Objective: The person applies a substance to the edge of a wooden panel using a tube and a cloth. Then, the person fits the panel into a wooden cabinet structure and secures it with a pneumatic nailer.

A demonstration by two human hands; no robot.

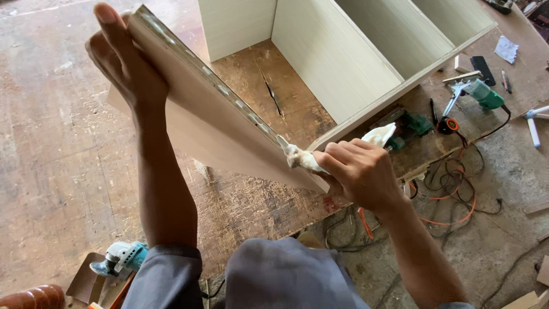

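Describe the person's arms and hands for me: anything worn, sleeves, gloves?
Both hands are bare: no gloves, rings or watch visible on the left hand or the right hand. The forearms are uncovered. A grey sleeve ends near the left elbow; at the right arm only a sliver of grey cloth shows at the bottom edge.

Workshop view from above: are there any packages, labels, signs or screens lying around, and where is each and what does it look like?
No packages, signs or lit screens show.
Flat black slab, top right on the bench: rectangular, dark; whether it is a screen cannot be told.
Pale scrap, top right corner: crumpled, whitish-blue, possibly paper or cloth.
Tape measure, right of the shelf unit: round, black and orange.
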